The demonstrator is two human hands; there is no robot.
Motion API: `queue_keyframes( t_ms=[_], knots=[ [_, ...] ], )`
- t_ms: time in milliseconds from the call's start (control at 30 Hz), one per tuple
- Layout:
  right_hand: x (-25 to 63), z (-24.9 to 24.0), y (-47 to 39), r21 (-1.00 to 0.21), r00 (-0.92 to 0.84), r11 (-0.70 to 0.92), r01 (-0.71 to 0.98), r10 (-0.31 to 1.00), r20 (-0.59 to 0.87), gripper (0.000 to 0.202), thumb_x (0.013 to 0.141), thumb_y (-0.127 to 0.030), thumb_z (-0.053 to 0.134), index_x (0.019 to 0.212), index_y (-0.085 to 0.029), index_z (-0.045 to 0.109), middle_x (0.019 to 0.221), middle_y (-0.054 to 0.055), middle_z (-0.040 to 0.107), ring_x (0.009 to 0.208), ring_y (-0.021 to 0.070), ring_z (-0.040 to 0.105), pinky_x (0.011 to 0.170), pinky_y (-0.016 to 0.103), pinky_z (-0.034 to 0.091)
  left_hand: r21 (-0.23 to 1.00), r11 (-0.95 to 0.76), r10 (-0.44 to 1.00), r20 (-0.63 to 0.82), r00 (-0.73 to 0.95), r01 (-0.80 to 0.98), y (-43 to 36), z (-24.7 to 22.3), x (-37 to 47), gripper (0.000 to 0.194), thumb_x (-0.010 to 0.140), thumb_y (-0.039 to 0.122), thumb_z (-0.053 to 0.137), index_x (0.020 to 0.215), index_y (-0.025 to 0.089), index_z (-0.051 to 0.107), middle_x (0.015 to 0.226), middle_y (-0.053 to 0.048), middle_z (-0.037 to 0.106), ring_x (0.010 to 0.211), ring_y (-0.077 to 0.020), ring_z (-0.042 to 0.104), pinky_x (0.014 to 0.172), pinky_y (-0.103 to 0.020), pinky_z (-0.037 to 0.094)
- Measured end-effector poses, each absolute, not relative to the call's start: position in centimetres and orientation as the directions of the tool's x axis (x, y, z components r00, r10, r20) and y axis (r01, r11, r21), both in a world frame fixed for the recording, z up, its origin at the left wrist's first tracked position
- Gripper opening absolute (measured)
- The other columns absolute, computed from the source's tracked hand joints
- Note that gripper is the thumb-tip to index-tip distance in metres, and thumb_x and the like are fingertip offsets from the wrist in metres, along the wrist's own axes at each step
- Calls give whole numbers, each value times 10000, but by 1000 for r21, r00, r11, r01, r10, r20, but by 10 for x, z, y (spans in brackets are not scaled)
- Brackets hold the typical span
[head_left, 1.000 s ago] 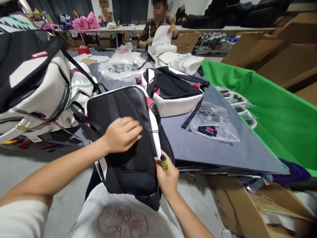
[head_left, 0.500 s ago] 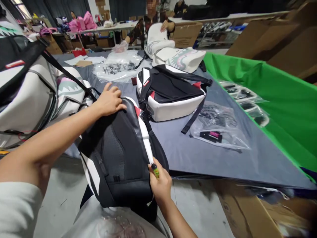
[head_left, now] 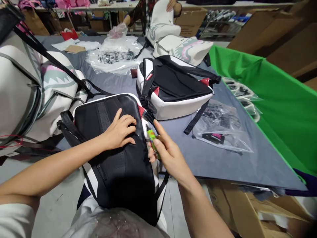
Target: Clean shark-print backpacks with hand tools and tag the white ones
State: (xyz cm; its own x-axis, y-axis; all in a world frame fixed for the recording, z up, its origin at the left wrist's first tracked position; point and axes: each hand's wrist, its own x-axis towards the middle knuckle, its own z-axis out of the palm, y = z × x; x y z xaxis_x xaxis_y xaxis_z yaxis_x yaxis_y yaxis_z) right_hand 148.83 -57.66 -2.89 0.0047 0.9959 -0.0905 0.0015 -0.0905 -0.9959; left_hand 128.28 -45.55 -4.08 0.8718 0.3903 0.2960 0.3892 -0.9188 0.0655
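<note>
A black and white backpack (head_left: pixel 133 165) leans on the table's near edge, its black back panel facing up. My left hand (head_left: pixel 120 130) rests on that panel with fingers spread. At the bag's right edge, my right hand (head_left: pixel 163 147) is closed round a small green and yellow tool (head_left: pixel 151 135) with a dark tip, which points at the white side near a red corner patch (head_left: pixel 141 110). Just beyond lies a second black and white backpack (head_left: pixel 178 86), with its straps up.
White backpacks (head_left: pixel 58 79) are piled at the left. Clear plastic bags (head_left: pixel 223 124) lie on the grey table (head_left: pixel 193 158). Green cloth (head_left: pixel 279 99) borders the right. Across the table, a person's hand (head_left: pixel 170 5) touches a white backpack (head_left: pixel 162 23). Cardboard boxes (head_left: pixel 230 205) stand below right.
My left hand has moved from the bag's top edge down onto its back panel. My right hand has moved up the right side with the tool. The bag's back lies flatter.
</note>
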Motion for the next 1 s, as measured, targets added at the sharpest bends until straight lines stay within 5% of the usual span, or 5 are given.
queue_keyframes(
  t_ms=[100, 300, 500, 800, 1000],
  knots=[
    [1494, -29, -570, -965, -51, -182, -188, 983, -175, 445, 888, -461, 614, 1280, -250, 621, 960, 38, 654, 721, 151, 696, 627, 308, 607, 122, -916, 399, 377, 836, 382, -460, -51, 1280, 304, 909, 465, 584, 970, 172, 636, 1175, -97, 624, 1275, -276, 455, 1197, -659, 67],
    [1496, -37, -559, -918, -144, -198, -345, 977, -156, 500, 830, -442, 695, 1252, -202, 579, 997, 79, 748, 924, 256, 739, 901, 459, 567, 211, -907, 419, 356, 836, 364, -460, -52, 1283, 242, 880, 394, 643, 944, 161, 635, 1081, -82, 654, 1256, -293, 476, 1189, -683, 102],
    [1468, -62, -548, -993, 302, -54, 101, 953, -21, 305, 847, -457, 680, 966, -188, 596, 556, -52, 606, 379, 112, 524, 380, 228, 416, 207, -909, 416, 439, 796, 361, -462, -62, 1282, 161, 885, 316, 640, 932, 163, 623, 1087, -81, 653, 1278, -290, 475, 1196, -670, 127],
    [1457, -76, -541, -765, 271, 128, 631, 888, 373, 198, 924, -356, 566, 852, -178, 616, 830, 44, 671, 587, 129, 607, 560, 270, 493, 227, -905, 426, 490, 760, 361, -464, -75, 1283, 113, 894, 267, 628, 911, 157, 608, 1098, -83, 668, 1297, -288, 479, 1186, -660, 184],
    [1457, -81, -541, -653, 214, 155, 742, 867, 449, 201, 936, -333, 553, 834, -175, 623, 846, 52, 676, 577, 124, 601, 560, 272, 502, 227, -905, 425, 494, 758, 359, -461, -76, 1284, 104, 896, 261, 623, 895, 158, 612, 1075, -79, 674, 1271, -276, 505, 1183, -655, 213]
  ],
)
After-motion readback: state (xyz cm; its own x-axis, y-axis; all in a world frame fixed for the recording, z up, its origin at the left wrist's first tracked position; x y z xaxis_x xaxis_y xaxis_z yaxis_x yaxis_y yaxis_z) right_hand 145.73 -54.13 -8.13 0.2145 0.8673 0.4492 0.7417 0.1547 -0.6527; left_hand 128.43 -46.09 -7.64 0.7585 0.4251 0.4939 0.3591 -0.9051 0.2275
